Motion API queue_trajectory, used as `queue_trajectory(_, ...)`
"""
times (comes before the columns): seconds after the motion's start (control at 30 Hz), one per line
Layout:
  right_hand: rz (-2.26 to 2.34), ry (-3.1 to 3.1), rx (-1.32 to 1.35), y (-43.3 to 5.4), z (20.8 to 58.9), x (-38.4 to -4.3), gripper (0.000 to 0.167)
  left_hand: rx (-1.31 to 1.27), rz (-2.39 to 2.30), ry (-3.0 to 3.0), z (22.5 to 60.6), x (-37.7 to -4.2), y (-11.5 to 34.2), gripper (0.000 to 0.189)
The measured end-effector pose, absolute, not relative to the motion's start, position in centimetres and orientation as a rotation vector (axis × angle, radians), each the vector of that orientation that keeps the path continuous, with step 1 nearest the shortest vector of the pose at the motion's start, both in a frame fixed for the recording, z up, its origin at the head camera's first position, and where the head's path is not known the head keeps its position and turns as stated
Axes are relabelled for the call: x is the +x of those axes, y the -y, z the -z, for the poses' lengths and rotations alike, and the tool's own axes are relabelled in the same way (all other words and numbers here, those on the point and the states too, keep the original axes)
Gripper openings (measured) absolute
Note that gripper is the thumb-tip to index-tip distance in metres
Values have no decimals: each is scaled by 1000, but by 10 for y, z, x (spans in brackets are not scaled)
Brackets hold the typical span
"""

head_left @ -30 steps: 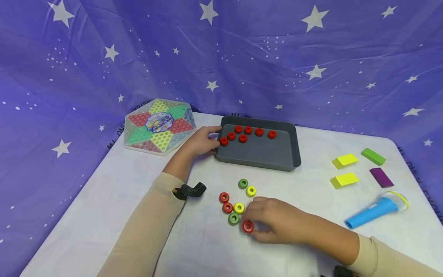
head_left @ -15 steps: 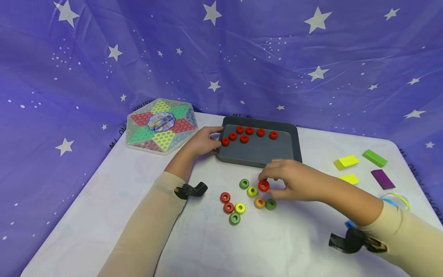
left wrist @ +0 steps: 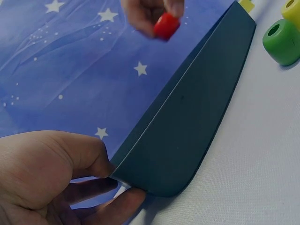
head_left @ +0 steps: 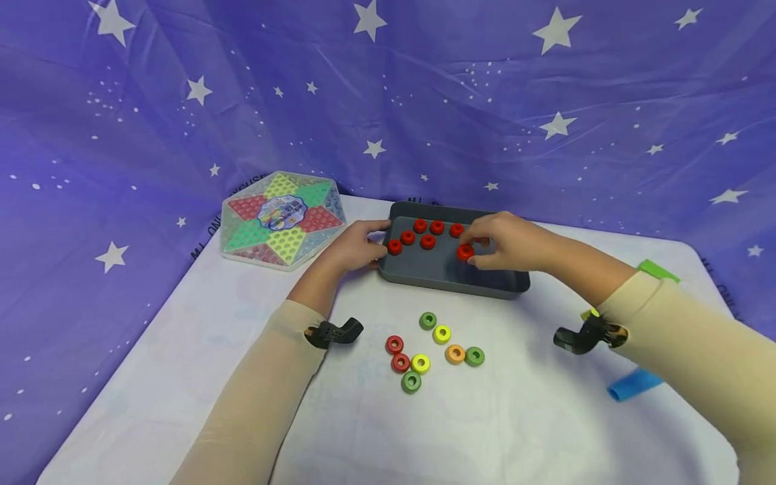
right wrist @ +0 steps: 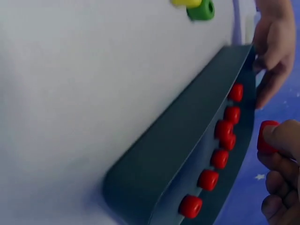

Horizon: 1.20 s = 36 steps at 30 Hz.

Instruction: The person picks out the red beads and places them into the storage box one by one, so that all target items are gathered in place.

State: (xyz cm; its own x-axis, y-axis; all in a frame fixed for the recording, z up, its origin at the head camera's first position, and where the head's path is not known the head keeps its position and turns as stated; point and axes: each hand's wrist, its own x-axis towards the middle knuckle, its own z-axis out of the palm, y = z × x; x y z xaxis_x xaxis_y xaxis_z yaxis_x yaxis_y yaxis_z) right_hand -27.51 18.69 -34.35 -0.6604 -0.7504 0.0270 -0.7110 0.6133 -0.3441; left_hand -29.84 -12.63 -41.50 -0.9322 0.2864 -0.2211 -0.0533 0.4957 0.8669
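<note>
My right hand (head_left: 514, 241) pinches a red ring-shaped bead (head_left: 465, 252) between thumb and fingers, over the grey tray (head_left: 433, 268). In the left wrist view the held bead (left wrist: 166, 26) is above the tray's rim. Several red beads (right wrist: 219, 158) lie inside the tray along its far and left part; the right hand hides some of the tray's right side. My left hand (head_left: 356, 248) grips the tray's left edge, thumb and fingers at the rim. In front of the tray lie loose beads: red (head_left: 395, 345), yellow (head_left: 442, 334), green (head_left: 428, 320) and orange (head_left: 455, 354).
A hexagonal Chinese checkers box (head_left: 281, 219) lies at the back left. At right, my sleeve partly covers a blue toy microphone (head_left: 634, 385), a green block (head_left: 658, 270) and a yellow block (head_left: 589, 314). A purple star-patterned cloth (head_left: 376, 81) hangs behind the table.
My right hand has picked up a red bead from the table's front and carried it up and away to above the tray. The left hand has stayed at the tray's edge.
</note>
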Motion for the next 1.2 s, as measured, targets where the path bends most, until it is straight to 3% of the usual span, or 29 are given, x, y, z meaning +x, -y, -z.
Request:
queue_trajectory(0.43, 336, -2727, -1193, -169, 371, -325, 30, 179, -1409, -2384, 413, -297, 126, 67)
queue_trajectory(0.97, 155, -2786, -1142, -169, 393, -337, 34, 198, -1377, -2412, 413, -297, 125, 67)
queue_trajectory(1.2, 257, -2808, -1160, -171, 381, -331, 36, 193, -1389, -2406, 413, -298, 126, 67)
